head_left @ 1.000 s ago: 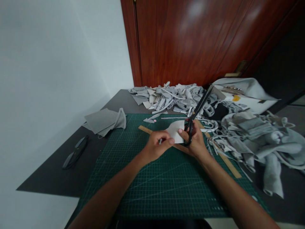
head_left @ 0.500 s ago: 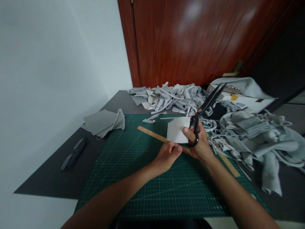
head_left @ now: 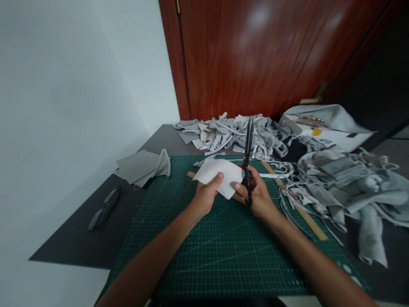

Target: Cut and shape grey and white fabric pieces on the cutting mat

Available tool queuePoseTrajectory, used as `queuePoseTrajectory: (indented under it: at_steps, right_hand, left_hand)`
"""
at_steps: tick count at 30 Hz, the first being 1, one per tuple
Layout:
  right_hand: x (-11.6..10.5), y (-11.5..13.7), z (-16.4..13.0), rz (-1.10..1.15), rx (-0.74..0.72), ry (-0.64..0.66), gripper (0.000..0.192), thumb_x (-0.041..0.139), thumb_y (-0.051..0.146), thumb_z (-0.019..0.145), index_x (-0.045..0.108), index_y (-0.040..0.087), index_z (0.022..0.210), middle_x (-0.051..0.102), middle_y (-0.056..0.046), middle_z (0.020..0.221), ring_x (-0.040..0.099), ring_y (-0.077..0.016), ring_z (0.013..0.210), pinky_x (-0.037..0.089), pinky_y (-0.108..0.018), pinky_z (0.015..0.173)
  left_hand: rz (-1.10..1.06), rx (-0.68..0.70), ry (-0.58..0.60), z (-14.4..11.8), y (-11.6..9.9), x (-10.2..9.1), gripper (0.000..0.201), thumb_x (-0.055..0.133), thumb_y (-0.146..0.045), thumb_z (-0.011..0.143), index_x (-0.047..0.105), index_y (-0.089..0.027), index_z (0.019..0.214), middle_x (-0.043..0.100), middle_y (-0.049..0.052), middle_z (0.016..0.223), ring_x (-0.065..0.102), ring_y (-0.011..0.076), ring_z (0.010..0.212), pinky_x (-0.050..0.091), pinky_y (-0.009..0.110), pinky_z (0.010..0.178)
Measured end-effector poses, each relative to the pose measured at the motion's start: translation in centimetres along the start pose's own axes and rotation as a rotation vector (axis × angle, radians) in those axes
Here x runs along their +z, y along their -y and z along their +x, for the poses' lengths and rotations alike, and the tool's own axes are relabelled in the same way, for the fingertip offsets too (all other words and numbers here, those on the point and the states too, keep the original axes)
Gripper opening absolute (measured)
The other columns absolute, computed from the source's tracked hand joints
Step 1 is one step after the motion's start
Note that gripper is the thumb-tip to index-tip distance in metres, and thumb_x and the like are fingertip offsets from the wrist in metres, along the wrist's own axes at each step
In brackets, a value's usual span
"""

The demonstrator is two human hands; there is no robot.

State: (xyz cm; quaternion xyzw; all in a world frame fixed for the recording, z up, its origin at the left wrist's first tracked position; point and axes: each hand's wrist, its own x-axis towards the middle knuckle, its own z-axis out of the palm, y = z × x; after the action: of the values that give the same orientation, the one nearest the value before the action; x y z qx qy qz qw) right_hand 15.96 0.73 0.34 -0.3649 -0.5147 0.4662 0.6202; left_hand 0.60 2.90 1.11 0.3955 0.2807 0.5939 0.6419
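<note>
White piece: left hand pinches it at seven o'clock; right hand, at four, grips scissors pointing to twelve.

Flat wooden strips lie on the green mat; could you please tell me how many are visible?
2: the left strip, mostly hidden behind the held white piece; the right strip, partly covered by fabric scraps. Others may be hidden there.

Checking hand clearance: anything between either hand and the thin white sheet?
Left hand: nothing visible, it holds the thin white sheet directly. Right hand: partly. It holds long-bladed black scissors, whose handle stands at the sheet's edge nearest that hand; its thumb overlaps the sheet.
</note>
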Motion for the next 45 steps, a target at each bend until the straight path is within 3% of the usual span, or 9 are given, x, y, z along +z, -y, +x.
queuePoseTrajectory:
  at_steps: [3, 6, 10, 15, 19, 26, 31, 41, 45]
  right_hand:
    - [0.0, -0.9, -0.4, 0.011, -0.005, 0.008, 0.065, 0.084, 0.056, 0.081, 0.052, 0.03, 0.131, 0.055, 0.007, 0.077, 0.046, -0.0137, 0.058, 0.039, -0.026, 0.052]
    - [0.3, -1.6, -1.2, -0.036, -0.042, 0.108, 0.069, 0.071, 0.066, 0.089, 0.047, 0.03, 0.142, 0.058, 0.003, 0.086, 0.052, -0.0174, 0.069, 0.044, -0.031, 0.063]
    - [1.7, -1.6, -3.0, -0.124, -0.044, 0.294, 0.074, 0.061, 0.072, 0.093, 0.045, 0.028, 0.15, 0.061, -0.003, 0.098, 0.056, -0.0221, 0.084, 0.047, -0.037, 0.078]
    - [3.7, -0.9, -4.8, -0.124, 0.043, 0.372, 0.078, 0.059, 0.071, 0.094, 0.041, 0.027, 0.155, 0.056, -0.003, 0.096, 0.052, -0.0215, 0.082, 0.046, -0.036, 0.074]
    - [4.1, -0.6, -5.2, -0.074, 0.111, 0.375, 0.083, 0.072, 0.068, 0.087, 0.042, 0.028, 0.153, 0.051, -0.001, 0.093, 0.049, -0.021, 0.08, 0.044, -0.033, 0.07]
    - [3.8, -0.4, -4.8, -0.089, 0.115, 0.354, 0.081, 0.073, 0.068, 0.086, 0.045, 0.03, 0.151, 0.052, -0.002, 0.092, 0.048, -0.0217, 0.078, 0.044, -0.033, 0.068]
    - [3.8, -0.4, -4.7, -0.093, 0.105, 0.359, 0.077, 0.072, 0.065, 0.088, 0.047, 0.028, 0.15, 0.051, -0.001, 0.089, 0.047, -0.0212, 0.077, 0.043, -0.033, 0.068]
    - [3.7, -0.6, -4.5, -0.097, 0.09, 0.347, 0.067, 0.074, 0.059, 0.089, 0.052, 0.028, 0.145, 0.051, 0.0, 0.085, 0.047, -0.0192, 0.072, 0.045, -0.032, 0.064]
    - [3.8, -0.6, -4.5, -0.103, 0.089, 0.332, 0.065, 0.074, 0.058, 0.089, 0.054, 0.028, 0.143, 0.051, 0.002, 0.081, 0.048, -0.0188, 0.07, 0.045, -0.032, 0.064]
  left_hand:
    - [-0.097, 0.093, -0.082, 0.5, -0.4, -0.2, 0.066, 0.089, -0.056, 0.075, 0.064, -0.019, 0.123, 0.077, 0.008, 0.106, 0.072, 0.021, 0.079, 0.053, 0.025, 0.052]
    - [-0.152, 0.168, -0.094, 1.0, -1.0, -0.4, 0.069, 0.084, -0.064, 0.077, 0.063, -0.022, 0.127, 0.075, 0.008, 0.116, 0.072, 0.0213, 0.087, 0.054, 0.025, 0.055]
    - [-0.141, 0.215, -0.063, 1.2, -1.5, -0.7, 0.064, 0.074, -0.073, 0.082, 0.067, -0.023, 0.122, 0.075, 0.006, 0.111, 0.069, 0.0178, 0.082, 0.052, 0.025, 0.055]
    - [-0.073, 0.264, -0.081, 1.4, -1.6, -0.8, 0.07, 0.065, -0.081, 0.082, 0.067, -0.024, 0.122, 0.075, 0.008, 0.108, 0.068, 0.0189, 0.08, 0.051, 0.028, 0.058]
    - [-0.041, 0.256, -0.163, 1.7, -1.4, -0.9, 0.074, 0.062, -0.086, 0.08, 0.068, -0.025, 0.12, 0.076, 0.008, 0.107, 0.069, 0.0207, 0.085, 0.052, 0.031, 0.064]
    - [0.012, 0.289, -0.176, 1.7, -0.8, -0.9, 0.07, 0.055, -0.086, 0.085, 0.067, -0.026, 0.117, 0.076, 0.007, 0.101, 0.071, 0.023, 0.092, 0.054, 0.033, 0.07]
    - [0.034, 0.251, -0.169, 1.7, -0.7, -0.9, 0.068, 0.056, -0.087, 0.084, 0.066, -0.023, 0.107, 0.074, 0.006, 0.089, 0.069, 0.0216, 0.083, 0.053, 0.032, 0.066]
    - [-0.067, 0.271, -0.162, 1.9, -1.3, -1.1, 0.059, 0.071, -0.076, 0.081, 0.066, -0.022, 0.105, 0.074, 0.004, 0.092, 0.066, 0.0169, 0.071, 0.053, 0.029, 0.06]
    - [0.032, 0.249, -0.158, 1.9, -1.2, -1.2, 0.064, 0.062, -0.084, 0.082, 0.064, -0.021, 0.093, 0.067, 0.003, 0.073, 0.064, 0.0178, 0.065, 0.052, 0.03, 0.058]
